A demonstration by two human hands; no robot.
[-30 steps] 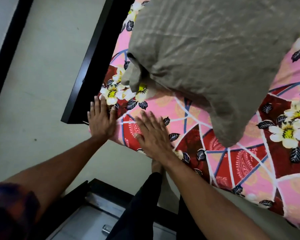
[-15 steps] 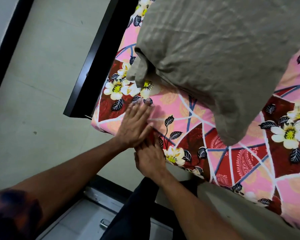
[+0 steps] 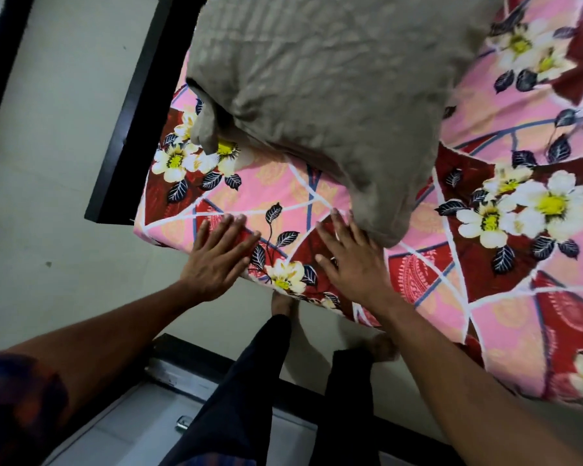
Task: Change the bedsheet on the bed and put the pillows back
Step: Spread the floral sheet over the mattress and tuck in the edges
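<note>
A pink and red floral bedsheet (image 3: 458, 270) covers the mattress, which fills the right and upper part of the view. A grey-brown pillow (image 3: 334, 89) lies on it near the black headboard (image 3: 138, 129). My left hand (image 3: 216, 260) presses flat on the sheet at the bed's near edge, fingers straight. My right hand (image 3: 354, 257) lies flat on the sheet a little to the right, its fingertips touching the pillow's lower corner. Neither hand holds anything.
Pale floor (image 3: 54, 169) lies left of the bed. My legs in dark trousers (image 3: 249, 391) and bare feet stand close to the bed's side. A dark-framed threshold with a metal latch (image 3: 182, 423) is at the bottom left.
My two hands, overlapping near the bed's corner half a second ago, have spread apart. The left moved slightly left along the edge and the right slid right up to the pillow's corner.
</note>
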